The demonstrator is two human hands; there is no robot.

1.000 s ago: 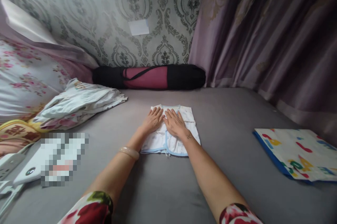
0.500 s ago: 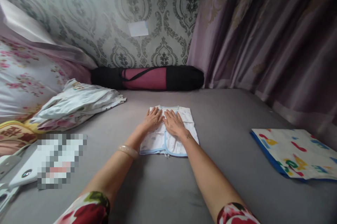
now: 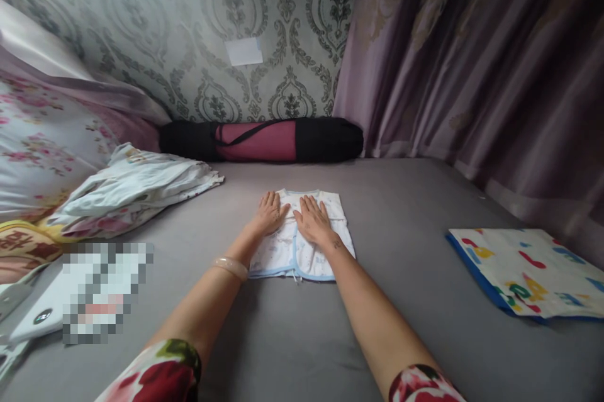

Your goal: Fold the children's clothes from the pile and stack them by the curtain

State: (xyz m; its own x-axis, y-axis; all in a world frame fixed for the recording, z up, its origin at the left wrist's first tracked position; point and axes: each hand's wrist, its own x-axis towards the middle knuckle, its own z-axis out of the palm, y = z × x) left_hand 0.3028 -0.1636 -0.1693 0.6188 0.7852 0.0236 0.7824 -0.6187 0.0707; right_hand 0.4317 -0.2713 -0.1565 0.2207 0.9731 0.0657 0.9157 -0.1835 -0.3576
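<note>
Grey bed [image 3: 401, 213]: hands [image 3: 268, 213] [image 3: 314, 221] cover garment [image 3: 302, 254] middle.

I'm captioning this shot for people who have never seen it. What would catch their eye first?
Two bare hands, left hand and right hand, lie flat side by side on a small white garment with blue trim, mid-bed on the grey sheet. Behind it, a black-and-pink roll rests against the patterned wall. A bright letter-print cloth lies at the right, and a heap of pale clothes at the left.
</note>
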